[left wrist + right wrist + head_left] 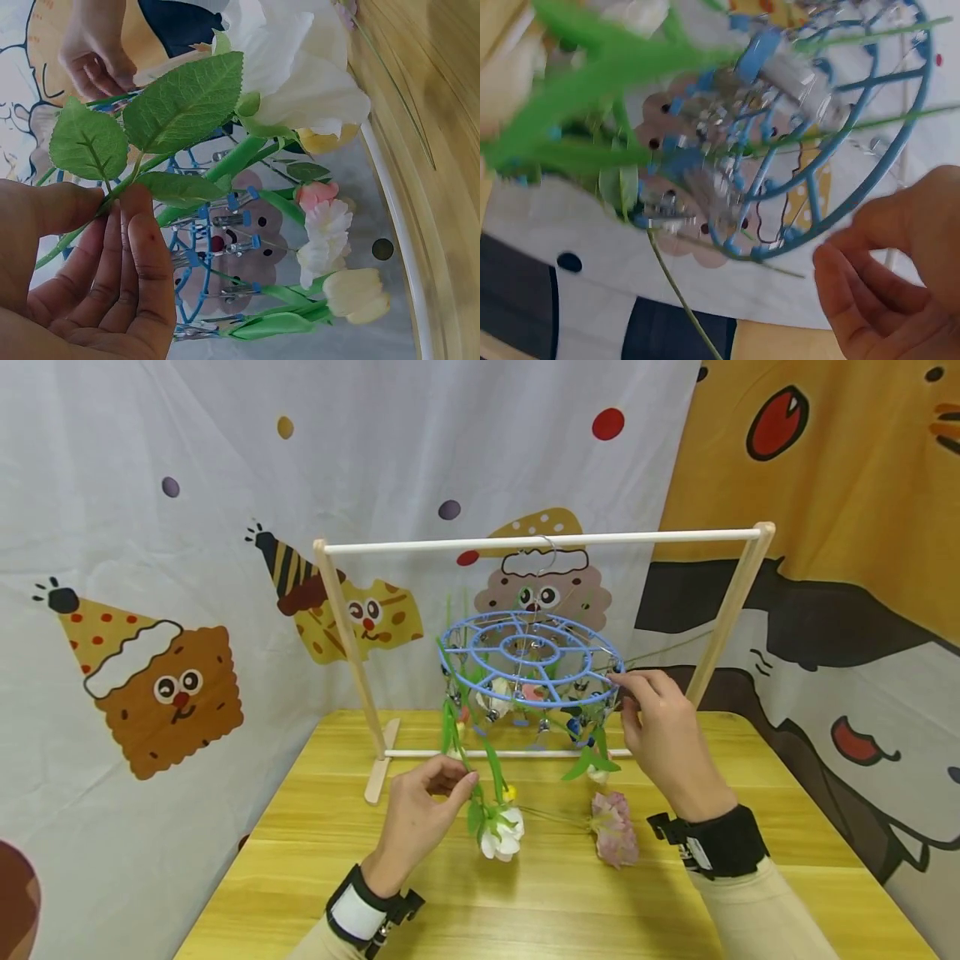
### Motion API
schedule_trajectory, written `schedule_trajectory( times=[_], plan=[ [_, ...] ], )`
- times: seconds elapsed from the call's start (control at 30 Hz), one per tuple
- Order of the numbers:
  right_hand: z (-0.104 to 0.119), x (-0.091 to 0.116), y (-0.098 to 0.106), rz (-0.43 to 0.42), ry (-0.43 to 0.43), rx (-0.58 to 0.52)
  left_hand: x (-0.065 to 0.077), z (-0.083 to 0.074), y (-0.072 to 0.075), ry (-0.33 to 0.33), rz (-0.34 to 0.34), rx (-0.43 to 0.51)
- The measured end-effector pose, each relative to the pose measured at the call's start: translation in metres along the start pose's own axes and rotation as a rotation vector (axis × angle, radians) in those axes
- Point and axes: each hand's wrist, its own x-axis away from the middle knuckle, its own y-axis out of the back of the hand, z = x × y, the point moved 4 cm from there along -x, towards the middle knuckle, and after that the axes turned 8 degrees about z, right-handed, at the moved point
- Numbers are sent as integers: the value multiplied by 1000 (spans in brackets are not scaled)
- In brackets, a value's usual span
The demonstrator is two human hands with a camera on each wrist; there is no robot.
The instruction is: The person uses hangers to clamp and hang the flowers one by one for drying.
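Between thumb and fingers, my left hand pinches the green stem of a white artificial flower. Its bloom hangs down, and serrated leaves spread just above my fingertips in the left wrist view. My right hand has its fingers curled, with thumb and fingertips at the rim of a blue round clip hanger; it seems to pinch that rim. Metal clips with blue tips dangle from the hanger. Several flowers hang from them head down, among them a cream tulip and a pink-and-white bloom.
A wooden stand with a white top bar carries the hanger by its hook. On the wooden table lies a pinkish-purple flower, its stem pointing left. A lower white bar crosses behind my hands. A cartoon-print curtain hangs behind.
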Motion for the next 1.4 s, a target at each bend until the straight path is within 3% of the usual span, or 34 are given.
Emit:
schedule_trajectory(
  times=[0.17,0.27,0.33,0.4,0.57,0.73,0.87,1.13,1.4],
  plan=[
    [16,18,3,-174,-137,-141,-2,-2,-6,-14,12,13],
    [33,30,-3,-232,-86,-192,-3,-4,-10,-17,17,28],
    [46,36,-11,-192,-40,-201,-4,-6,-13,-19,24,39],
    [56,39,-20,-96,-38,-213,-5,-8,-17,-24,28,47],
    [70,36,-41,146,-203,-277,-8,-11,-23,-31,42,65],
    [72,28,-54,270,-308,-425,-10,-12,-26,-7,55,71],
    [72,24,-64,267,-316,-522,-11,-13,-27,16,61,62],
    [67,22,-80,121,-324,-684,-15,-16,-27,21,69,42],
    [63,20,-82,72,-409,-807,-24,-18,-29,30,56,70]
  ],
)
